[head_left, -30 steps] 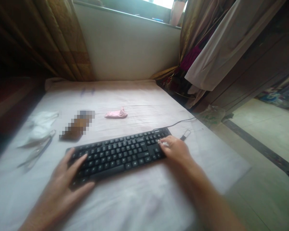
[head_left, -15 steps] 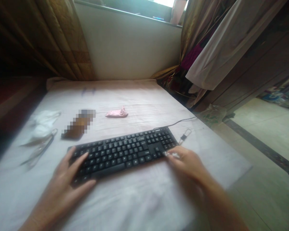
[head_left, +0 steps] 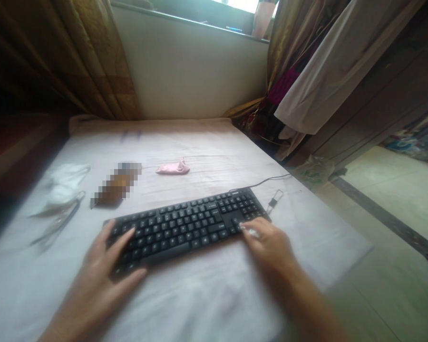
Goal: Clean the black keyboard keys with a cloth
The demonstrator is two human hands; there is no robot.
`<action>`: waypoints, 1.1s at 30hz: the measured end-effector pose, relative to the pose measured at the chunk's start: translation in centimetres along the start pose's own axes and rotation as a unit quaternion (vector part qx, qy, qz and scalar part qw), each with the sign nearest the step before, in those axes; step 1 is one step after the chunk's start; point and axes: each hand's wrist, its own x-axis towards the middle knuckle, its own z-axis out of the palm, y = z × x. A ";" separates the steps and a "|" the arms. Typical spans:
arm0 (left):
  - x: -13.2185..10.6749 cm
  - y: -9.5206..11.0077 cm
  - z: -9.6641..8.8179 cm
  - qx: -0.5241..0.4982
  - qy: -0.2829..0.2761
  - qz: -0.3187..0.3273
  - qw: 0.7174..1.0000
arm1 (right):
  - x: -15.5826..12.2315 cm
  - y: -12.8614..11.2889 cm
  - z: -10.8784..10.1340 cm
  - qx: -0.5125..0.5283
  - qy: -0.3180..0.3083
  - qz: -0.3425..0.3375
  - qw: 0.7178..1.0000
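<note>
A black keyboard [head_left: 178, 232] lies slightly slanted on the pale sheet. My left hand [head_left: 100, 270] holds its left end, fingers over the keys and far edge, thumb along the near edge. My right hand [head_left: 271, 242] is closed, pinching a small white wad [head_left: 251, 232], perhaps tissue or cotton, at the arrow keys on the near right side. Most of the wad is hidden by my fingers. Just beyond the keyboard's right end is a small dark clip with a wire loop [head_left: 274, 201].
On the sheet [head_left: 214, 147] are a folded pink cloth [head_left: 173, 167], a blurred-out brown object [head_left: 116, 187], a white bundle [head_left: 64, 185] and a thin strap or cord [head_left: 59, 223]. The keyboard's cable [head_left: 267, 179] runs off the right edge, beside the tiled floor [head_left: 395, 190].
My right hand has slid slightly left along the keyboard's near edge with the white wad. The keyboard and my left hand have shifted a little to the right.
</note>
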 end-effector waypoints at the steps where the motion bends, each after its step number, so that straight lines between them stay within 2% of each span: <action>1: 0.0 0.1 0.0 0.000 0.001 -0.001 1.000 | -0.1 0.0 -0.2 0.000 -0.005 0.000 1.000; 5: 0.0 0.7 0.0 -0.002 0.008 -0.008 1.000 | 0.5 -0.6 -0.7 0.017 0.009 -0.015 1.000; 10: 0.0 0.9 0.0 -0.003 0.002 -0.006 1.000 | 1.8 -2.1 0.2 0.031 -0.001 -0.034 0.999; 13: -0.1 0.7 0.0 -0.004 -0.002 -0.002 1.000 | 1.3 -2.0 0.5 0.018 -0.015 -0.026 0.999; 17: -0.1 0.9 0.0 -0.010 0.000 -0.013 1.000 | 0.4 -1.5 -0.2 -0.007 -0.036 -0.031 0.999; 22: -0.1 1.5 0.0 -0.018 0.002 -0.021 1.000 | 1.2 -3.0 -0.3 -0.008 -0.024 -0.055 0.998; 25: -0.1 1.6 0.0 -0.024 0.005 -0.018 1.000 | 1.5 -3.9 0.5 -0.042 -0.027 -0.038 0.998; 29: -0.1 1.7 -0.1 -0.025 0.000 -0.016 1.000 | 0.5 -3.6 0.9 -0.070 -0.018 -0.022 0.997; 33: -0.3 2.2 -0.2 -0.044 0.002 -0.002 0.999 | -0.1 -3.5 0.2 -0.048 -0.009 -0.048 0.998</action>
